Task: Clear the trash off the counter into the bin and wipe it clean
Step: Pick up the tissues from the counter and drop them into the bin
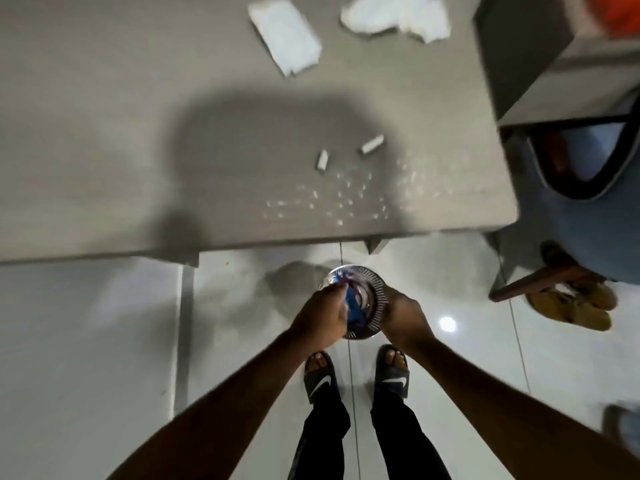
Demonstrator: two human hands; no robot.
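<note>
Pale glossy floor tiles (104,341) are lying below the near edge of a grey counter (138,133), and the person is standing just in front of it. The left hand (323,318) is curled around something blue (353,306), pressing it into the mouth of a small round metal bin (375,289). The right hand (403,315) is gripping the bin's rim from the other side, fingers wrapped over it. The bin is sitting off the counter, just in front of its near edge, above the person's sandalled feet (356,372).

Outward on the counter, white crumbs (339,199) are lying scattered close to the near edge, toward the right corner. Two small white stubs (372,144) are lying just behind the crumbs, apart from each other. Along the far edge, a flat tissue (284,32) and a crumpled tissue (394,15) are resting, well apart from the crumbs. A grey box (526,50) is standing at the far right corner.
</note>
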